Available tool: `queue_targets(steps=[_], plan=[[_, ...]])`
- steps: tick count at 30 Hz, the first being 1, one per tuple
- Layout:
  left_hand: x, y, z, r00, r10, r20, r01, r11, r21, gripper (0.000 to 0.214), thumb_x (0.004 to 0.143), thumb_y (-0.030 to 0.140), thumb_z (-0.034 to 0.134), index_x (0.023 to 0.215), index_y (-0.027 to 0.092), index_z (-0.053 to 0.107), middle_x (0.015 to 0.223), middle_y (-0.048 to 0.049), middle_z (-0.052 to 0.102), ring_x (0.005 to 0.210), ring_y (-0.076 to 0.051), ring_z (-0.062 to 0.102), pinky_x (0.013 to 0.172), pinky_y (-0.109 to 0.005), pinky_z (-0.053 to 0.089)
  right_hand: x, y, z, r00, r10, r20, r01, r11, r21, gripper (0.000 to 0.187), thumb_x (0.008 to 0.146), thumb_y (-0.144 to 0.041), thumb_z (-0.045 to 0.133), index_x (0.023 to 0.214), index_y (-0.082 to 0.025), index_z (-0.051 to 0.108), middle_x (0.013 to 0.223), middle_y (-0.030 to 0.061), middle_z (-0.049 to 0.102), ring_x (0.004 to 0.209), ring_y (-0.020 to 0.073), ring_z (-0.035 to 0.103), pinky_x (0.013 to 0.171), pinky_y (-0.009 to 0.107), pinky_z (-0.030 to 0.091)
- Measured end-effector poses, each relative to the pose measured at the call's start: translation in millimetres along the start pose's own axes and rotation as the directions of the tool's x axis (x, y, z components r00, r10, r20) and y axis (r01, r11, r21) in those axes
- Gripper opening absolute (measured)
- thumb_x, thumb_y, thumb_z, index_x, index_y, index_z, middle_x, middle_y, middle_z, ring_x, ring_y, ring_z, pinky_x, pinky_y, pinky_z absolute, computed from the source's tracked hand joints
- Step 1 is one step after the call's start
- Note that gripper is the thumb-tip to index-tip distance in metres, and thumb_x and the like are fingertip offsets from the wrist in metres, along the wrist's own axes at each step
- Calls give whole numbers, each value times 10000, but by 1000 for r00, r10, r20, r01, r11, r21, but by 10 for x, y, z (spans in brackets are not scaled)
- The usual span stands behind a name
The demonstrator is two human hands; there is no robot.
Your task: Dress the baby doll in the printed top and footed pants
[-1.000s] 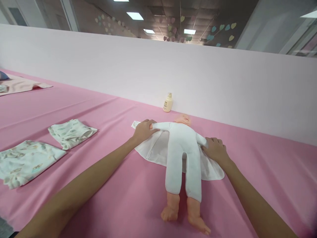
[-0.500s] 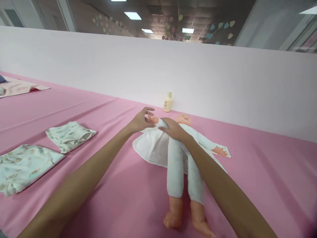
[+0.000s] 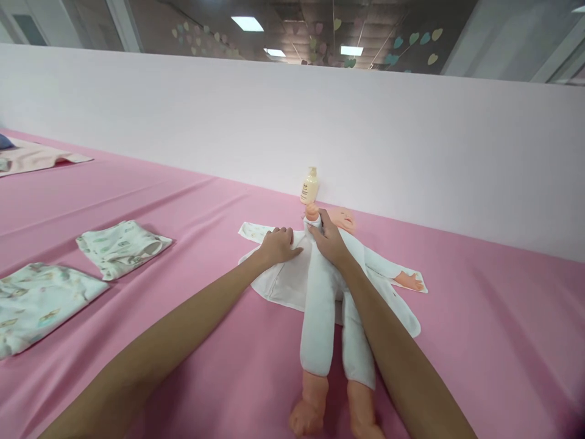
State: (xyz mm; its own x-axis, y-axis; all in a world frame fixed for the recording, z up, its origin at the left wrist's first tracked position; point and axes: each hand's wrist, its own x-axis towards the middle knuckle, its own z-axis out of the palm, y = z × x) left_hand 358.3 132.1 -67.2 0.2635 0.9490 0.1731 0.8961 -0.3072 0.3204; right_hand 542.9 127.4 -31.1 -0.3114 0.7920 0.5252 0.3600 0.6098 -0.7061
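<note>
A baby doll (image 3: 329, 299) with a white cloth body lies on its back on the pink table cover (image 3: 219, 341), feet towards me. An opened white garment (image 3: 283, 280) is spread beneath it. My right hand (image 3: 326, 239) is wrapped round the doll's near arm (image 3: 312, 214) and holds it raised, its small pink hand pointing up. My left hand (image 3: 277, 245) lies flat on the garment just left of the doll's body, fingers stretched out. The doll's other arm (image 3: 402, 278) rests out to the right on the garment.
A small cream pump bottle (image 3: 309, 186) stands against the white partition wall (image 3: 411, 152) behind the doll's head. Two folded patterned baby clothes (image 3: 121, 247) (image 3: 36, 302) lie to the left. A pale pink cloth (image 3: 36, 157) lies at the far left.
My right hand has closed on the doll's near arm and lifted it upright. My left hand came down from the arm's end and now lies flat on the garment.
</note>
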Motion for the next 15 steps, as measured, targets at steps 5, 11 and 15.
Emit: queue_targets(steps=[5, 11, 15], plan=[[53, -34, 77, 1000, -18, 0, 18, 1000, 9, 151, 977, 362, 506, 927, 220, 510, 1131, -147, 686, 1126, -366, 626, 987, -523, 435, 9, 38, 12, 1000, 17, 23, -17, 1000, -2, 403, 973, -317, 560, 1368, -243, 535, 1342, 79, 694, 1212, 277, 634, 1104, 431, 472], [122, -212, -3, 996, -71, 50, 78, 983, -167, 204, 1020, 401, 417, 935, 233, 496, 955, -94, 718, 883, -287, 682, 798, -391, 480, 21, 46, 70, 997, -40, 71, 44, 997, -58, 430, 983, -281, 524, 1413, -266, 544, 1428, 58, 651, 1283, 284, 597, 1132, 448, 444], [179, -354, -91, 994, -103, 45, 112, 944, -310, 287, 1034, 453, 395, 1017, 215, 554, 1030, -93, 749, 909, -248, 690, 750, -320, 481, 51, 65, 136, 993, -41, 111, 57, 988, -142, 450, 952, -247, 521, 1396, -279, 586, 1403, 52, 665, 1249, 299, 596, 1114, 483, 442]])
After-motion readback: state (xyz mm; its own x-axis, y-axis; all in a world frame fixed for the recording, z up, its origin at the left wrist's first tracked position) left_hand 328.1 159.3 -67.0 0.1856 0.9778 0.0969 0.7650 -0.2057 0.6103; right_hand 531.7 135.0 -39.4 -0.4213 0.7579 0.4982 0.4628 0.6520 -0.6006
